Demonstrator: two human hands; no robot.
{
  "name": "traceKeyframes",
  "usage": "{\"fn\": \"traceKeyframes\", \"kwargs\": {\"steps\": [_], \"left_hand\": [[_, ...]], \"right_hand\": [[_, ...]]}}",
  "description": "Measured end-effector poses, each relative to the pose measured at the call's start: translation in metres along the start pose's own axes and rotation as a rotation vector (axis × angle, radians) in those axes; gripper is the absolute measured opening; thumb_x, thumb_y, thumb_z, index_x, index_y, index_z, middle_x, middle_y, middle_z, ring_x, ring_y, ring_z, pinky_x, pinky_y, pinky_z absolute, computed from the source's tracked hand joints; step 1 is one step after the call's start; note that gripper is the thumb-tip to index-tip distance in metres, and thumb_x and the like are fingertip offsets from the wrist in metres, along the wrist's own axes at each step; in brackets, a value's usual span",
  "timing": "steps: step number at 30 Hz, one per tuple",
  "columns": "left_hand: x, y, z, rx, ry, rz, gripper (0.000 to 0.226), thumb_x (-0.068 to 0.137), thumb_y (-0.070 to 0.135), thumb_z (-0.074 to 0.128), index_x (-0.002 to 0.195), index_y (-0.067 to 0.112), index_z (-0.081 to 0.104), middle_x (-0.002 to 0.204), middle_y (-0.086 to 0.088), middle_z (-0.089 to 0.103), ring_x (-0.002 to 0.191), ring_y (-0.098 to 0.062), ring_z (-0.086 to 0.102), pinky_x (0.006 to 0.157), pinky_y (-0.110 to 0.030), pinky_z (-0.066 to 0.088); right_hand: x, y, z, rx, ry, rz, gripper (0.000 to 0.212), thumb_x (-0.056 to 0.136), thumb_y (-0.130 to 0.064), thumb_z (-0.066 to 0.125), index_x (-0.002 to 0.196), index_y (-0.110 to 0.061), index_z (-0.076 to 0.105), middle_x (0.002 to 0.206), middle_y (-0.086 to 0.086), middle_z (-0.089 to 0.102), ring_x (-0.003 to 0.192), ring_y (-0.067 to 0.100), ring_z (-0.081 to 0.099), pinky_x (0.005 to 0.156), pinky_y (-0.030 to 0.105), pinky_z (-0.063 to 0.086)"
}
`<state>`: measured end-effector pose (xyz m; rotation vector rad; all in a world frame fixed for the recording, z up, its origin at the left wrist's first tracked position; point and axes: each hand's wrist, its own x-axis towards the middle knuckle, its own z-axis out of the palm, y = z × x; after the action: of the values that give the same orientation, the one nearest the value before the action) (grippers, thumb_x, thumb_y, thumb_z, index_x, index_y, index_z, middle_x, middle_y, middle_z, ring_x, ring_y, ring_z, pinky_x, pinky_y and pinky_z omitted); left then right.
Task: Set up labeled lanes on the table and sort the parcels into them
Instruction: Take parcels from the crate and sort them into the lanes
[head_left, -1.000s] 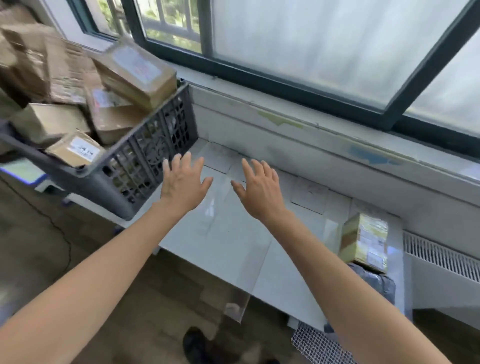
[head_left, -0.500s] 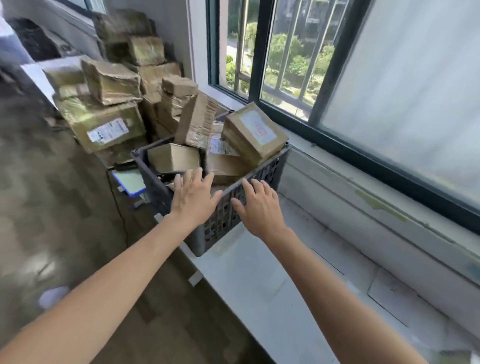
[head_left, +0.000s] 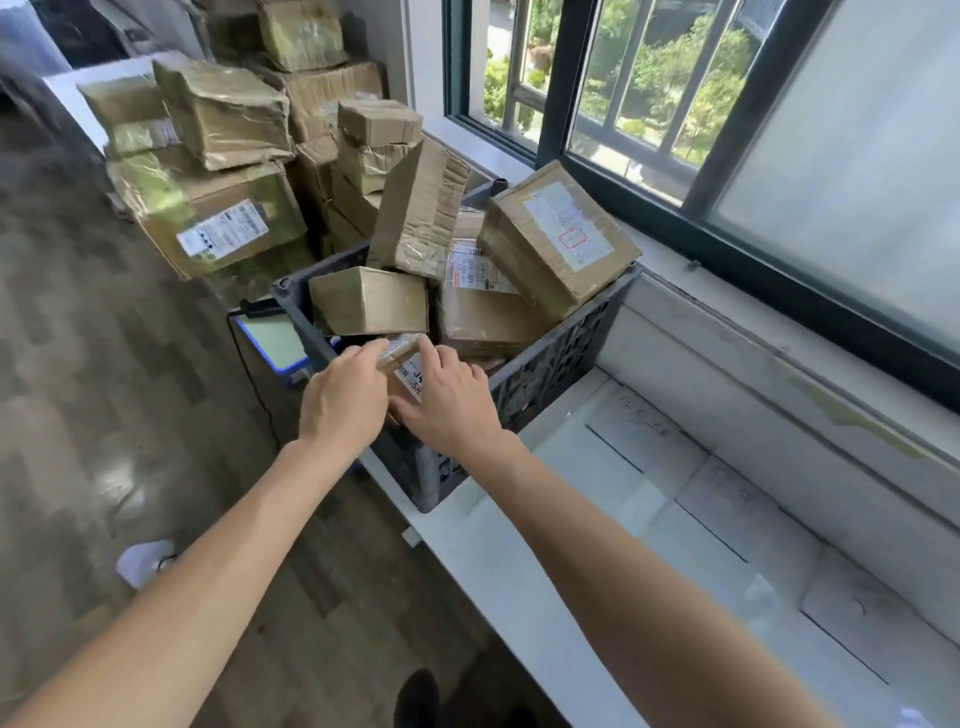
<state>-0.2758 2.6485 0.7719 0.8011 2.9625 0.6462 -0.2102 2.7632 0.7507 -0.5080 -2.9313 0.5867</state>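
A dark plastic crate (head_left: 545, 374) stands at the left end of the white table (head_left: 509, 551), heaped with brown taped parcels. At its near corner lies a small parcel (head_left: 404, 358) with a white label. My left hand (head_left: 343, 400) curls over its left edge. My right hand (head_left: 449, 402) lies on its right side, forefinger on top and thumb below. A large labeled parcel (head_left: 556, 239) tilts on the crate's far rim. Paper lane labels (head_left: 644, 426) and thin black lines mark the table along the wall.
A tall stack of parcels (head_left: 218, 223) stands on the floor behind the crate. A blue-edged device (head_left: 270, 343) with a cable sits low beside the crate. The window sill (head_left: 779, 364) runs along the table's far side. My shoe (head_left: 418, 696) shows below.
My view has swung left from the table's lanes to the crate. Both hands have moved from above the table over the crate's rim and onto the small parcel.
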Motion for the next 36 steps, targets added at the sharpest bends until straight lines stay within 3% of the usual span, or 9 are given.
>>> {"fn": "traceKeyframes", "kwargs": {"steps": [9, 16, 20, 24, 26, 28, 31, 34, 36], "left_hand": [[0.024, -0.01, -0.003, -0.286, 0.045, -0.024, 0.04, 0.103, 0.022, 0.038, 0.138, 0.013, 0.056, 0.131, -0.013, 0.064, 0.118, -0.031, 0.06, 0.092, -0.042, 0.051], [0.035, -0.012, -0.013, -0.415, 0.184, 0.097, 0.035, 0.102, 0.031, 0.043, 0.129, 0.017, 0.062, 0.118, -0.006, 0.069, 0.097, -0.011, 0.06, 0.071, -0.021, 0.045], [0.046, 0.007, -0.011, -0.513, 0.095, -0.044, 0.039, 0.102, 0.039, 0.044, 0.13, 0.017, 0.059, 0.126, -0.008, 0.062, 0.102, -0.01, 0.052, 0.079, -0.025, 0.04], [0.043, 0.049, -0.009, -0.544, 0.128, -0.102, 0.056, 0.096, 0.053, 0.049, 0.138, 0.015, 0.052, 0.135, -0.011, 0.053, 0.119, -0.024, 0.053, 0.088, -0.029, 0.035], [0.038, 0.076, -0.007, -0.629, 0.012, -0.135, 0.066, 0.094, 0.06, 0.05, 0.143, 0.016, 0.045, 0.139, -0.01, 0.052, 0.124, -0.024, 0.051, 0.094, -0.03, 0.037], [0.032, 0.104, -0.008, -1.001, -0.305, -0.25, 0.067, 0.09, 0.069, 0.049, 0.136, 0.02, 0.055, 0.128, -0.007, 0.064, 0.115, -0.025, 0.062, 0.097, -0.042, 0.049], [0.019, 0.134, -0.005, -1.471, -0.801, -0.274, 0.061, 0.087, 0.073, 0.049, 0.12, 0.026, 0.069, 0.102, -0.005, 0.075, 0.087, -0.025, 0.073, 0.075, -0.051, 0.058], [0.005, 0.152, 0.012, -1.489, -0.87, -0.162, 0.045, 0.09, 0.056, 0.058, 0.122, 0.027, 0.068, 0.122, -0.007, 0.071, 0.108, -0.03, 0.068, 0.075, -0.047, 0.058], [-0.003, 0.161, 0.023, -1.432, -0.859, -0.094, 0.045, 0.091, 0.046, 0.059, 0.131, 0.026, 0.06, 0.126, -0.006, 0.069, 0.117, -0.031, 0.065, 0.08, -0.05, 0.059]], "right_hand": [[0.024, -0.018, 0.014, 0.122, 0.078, 0.174, 0.103, 0.087, -0.064, 0.058, 0.159, -0.011, 0.007, 0.136, 0.017, 0.048, 0.115, 0.035, 0.057, 0.086, 0.044, 0.05], [0.01, -0.003, -0.03, 0.295, 0.14, 0.202, 0.098, 0.079, -0.06, 0.059, 0.156, -0.032, 0.006, 0.135, 0.007, 0.044, 0.115, 0.026, 0.055, 0.083, 0.034, 0.046], [-0.016, 0.02, -0.074, 0.424, 0.219, 0.182, 0.096, 0.08, -0.062, 0.06, 0.156, -0.036, 0.008, 0.154, 0.0, 0.034, 0.133, 0.017, 0.044, 0.094, 0.027, 0.035], [-0.048, 0.041, -0.105, 0.464, 0.458, 0.155, 0.097, 0.078, -0.058, 0.065, 0.156, -0.033, 0.013, 0.156, -0.008, 0.032, 0.139, 0.003, 0.033, 0.101, 0.019, 0.028], [-0.062, 0.049, -0.112, 0.463, 0.575, 0.157, 0.1, 0.078, -0.051, 0.07, 0.157, -0.028, 0.013, 0.149, -0.006, 0.036, 0.133, -0.002, 0.037, 0.096, 0.012, 0.03], [-0.077, 0.06, -0.117, 0.456, 0.676, 0.139, 0.103, 0.078, -0.043, 0.075, 0.158, -0.023, 0.014, 0.144, -0.004, 0.037, 0.129, -0.008, 0.037, 0.095, 0.004, 0.031], [-0.104, 0.079, -0.114, 0.408, 0.758, 0.071, 0.101, 0.077, -0.037, 0.076, 0.157, -0.016, 0.018, 0.143, -0.001, 0.036, 0.134, -0.002, 0.039, 0.102, 0.009, 0.038], [-0.138, 0.102, -0.102, 0.444, 0.776, 0.048, 0.087, 0.083, -0.04, 0.074, 0.153, -0.013, 0.029, 0.14, 0.003, 0.041, 0.131, 0.003, 0.045, 0.103, 0.013, 0.04], [-0.157, 0.117, -0.1, 0.551, 0.757, 0.118, 0.063, 0.09, -0.041, 0.066, 0.144, -0.015, 0.046, 0.134, 0.001, 0.049, 0.125, 0.009, 0.052, 0.101, 0.025, 0.047]]}}
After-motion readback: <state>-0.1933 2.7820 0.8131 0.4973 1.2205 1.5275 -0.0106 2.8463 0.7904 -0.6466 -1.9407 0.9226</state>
